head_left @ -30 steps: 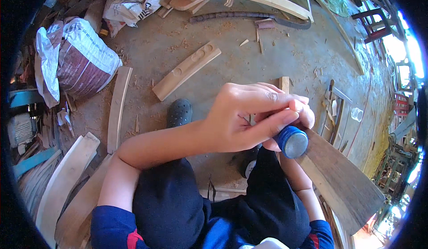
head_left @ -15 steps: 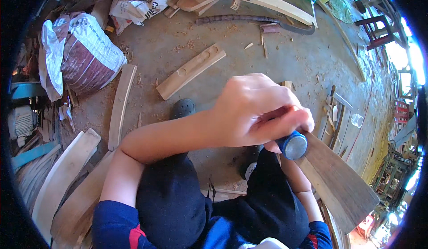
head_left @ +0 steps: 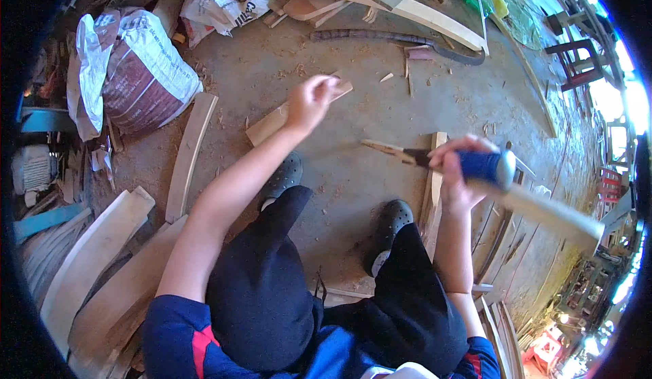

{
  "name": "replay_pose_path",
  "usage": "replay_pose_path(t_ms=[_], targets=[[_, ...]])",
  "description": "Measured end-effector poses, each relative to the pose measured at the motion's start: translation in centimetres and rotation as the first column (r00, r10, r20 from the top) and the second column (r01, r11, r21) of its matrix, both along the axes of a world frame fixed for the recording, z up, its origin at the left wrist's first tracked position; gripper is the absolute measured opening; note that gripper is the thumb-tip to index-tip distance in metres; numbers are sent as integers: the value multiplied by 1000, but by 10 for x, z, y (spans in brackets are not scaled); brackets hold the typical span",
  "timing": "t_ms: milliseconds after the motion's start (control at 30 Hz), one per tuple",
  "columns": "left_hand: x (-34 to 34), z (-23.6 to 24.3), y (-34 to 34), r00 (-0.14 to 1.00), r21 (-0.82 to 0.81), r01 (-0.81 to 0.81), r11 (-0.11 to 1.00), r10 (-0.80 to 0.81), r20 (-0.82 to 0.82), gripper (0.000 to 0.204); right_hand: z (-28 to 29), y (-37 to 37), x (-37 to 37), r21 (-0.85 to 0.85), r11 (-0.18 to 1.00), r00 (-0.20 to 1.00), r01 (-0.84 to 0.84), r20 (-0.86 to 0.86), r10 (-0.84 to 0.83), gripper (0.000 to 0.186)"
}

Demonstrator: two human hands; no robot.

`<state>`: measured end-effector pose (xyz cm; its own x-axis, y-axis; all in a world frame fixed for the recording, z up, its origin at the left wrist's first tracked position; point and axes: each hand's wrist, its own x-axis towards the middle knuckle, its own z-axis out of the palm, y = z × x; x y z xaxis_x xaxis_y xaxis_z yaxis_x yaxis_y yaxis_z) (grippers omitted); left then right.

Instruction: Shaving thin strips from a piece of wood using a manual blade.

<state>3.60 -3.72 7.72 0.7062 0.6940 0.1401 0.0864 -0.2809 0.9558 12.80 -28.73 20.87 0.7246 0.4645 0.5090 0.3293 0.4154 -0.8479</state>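
My left hand (head_left: 311, 104) is raised, fingers loosely curled and apart with nothing visible in them, in front of a wooden piece with round recesses (head_left: 271, 125) on the floor. My right hand (head_left: 454, 182) grips a blue-handled tool (head_left: 483, 166) with a round metal end cap and a long, narrow end pointing left. A blurred wooden board (head_left: 557, 216) sticks out to the right from beneath that handle, apparently in the same grip. My feet, in grey clogs (head_left: 390, 223), rest on the floor below.
The concrete floor (head_left: 339, 209) has scattered shavings. Curved boards (head_left: 88, 263) lie at left, below white sacks (head_left: 146, 83). More offcuts and a long curved beam (head_left: 407, 12) are at the top. A dark wooden frame (head_left: 574, 63) and cluttered machinery (head_left: 584, 284) stand along the right.
My left hand has left the blue handle and moved up and left. My right hand has come into view higher up, with the tool turned sideways. The board has swung upward.
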Motion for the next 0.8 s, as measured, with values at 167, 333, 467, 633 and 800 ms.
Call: replay_pose_path(t_ms=[167,333,467,633,800], targets=[[-98,-111,58,595,554,274,786,314,-740,79,15,24,35,61,919,907,390,-197,-372,35],[-151,-137,68,677,479,291,828,175,-715,98,23,42,66,-125,869,870,479,-60,-489,33],[-150,-139,67,746,414,261,872,91,-660,94,32,37,83,-69,977,975,203,-74,-208,44],[-122,-110,56,556,434,259,863,234,-797,79,34,34,87,-48,998,999,34,-12,-34,56],[-34,0,17,846,163,266,950,-148,-512,48,23,31,81,80,991,994,-105,2,105,64]])
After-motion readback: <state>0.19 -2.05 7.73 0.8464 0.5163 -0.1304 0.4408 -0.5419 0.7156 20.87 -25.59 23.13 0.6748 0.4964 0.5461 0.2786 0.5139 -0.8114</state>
